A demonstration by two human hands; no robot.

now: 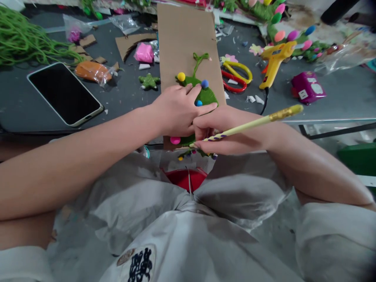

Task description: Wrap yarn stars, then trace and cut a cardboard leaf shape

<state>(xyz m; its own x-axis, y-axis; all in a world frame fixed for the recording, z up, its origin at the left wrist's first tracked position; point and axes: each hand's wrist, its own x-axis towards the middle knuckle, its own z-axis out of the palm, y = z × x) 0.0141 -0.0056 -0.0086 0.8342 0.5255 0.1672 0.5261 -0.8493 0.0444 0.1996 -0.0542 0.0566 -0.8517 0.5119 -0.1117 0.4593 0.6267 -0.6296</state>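
Observation:
A green felt piece (209,96) with small yellow, blue and pink balls and a looped green cord at its top lies on a long cardboard sheet (188,35). Pressed flat on the piece, my left hand (179,107) has its fingers spread. My right hand (220,127) pinches a pale yellow pencil (243,128) close to its tip, beside my left hand. The pencil slants up to the right, its tip at the lower part of the green piece. My hands cover much of the piece's middle.
On the left lie a phone (64,94), green yarn (26,35) and an orange packet (93,72). A green star (149,81) is left of the cardboard. To the right are scissors (236,76), a yellow glue gun (276,60) and a purple box (308,87).

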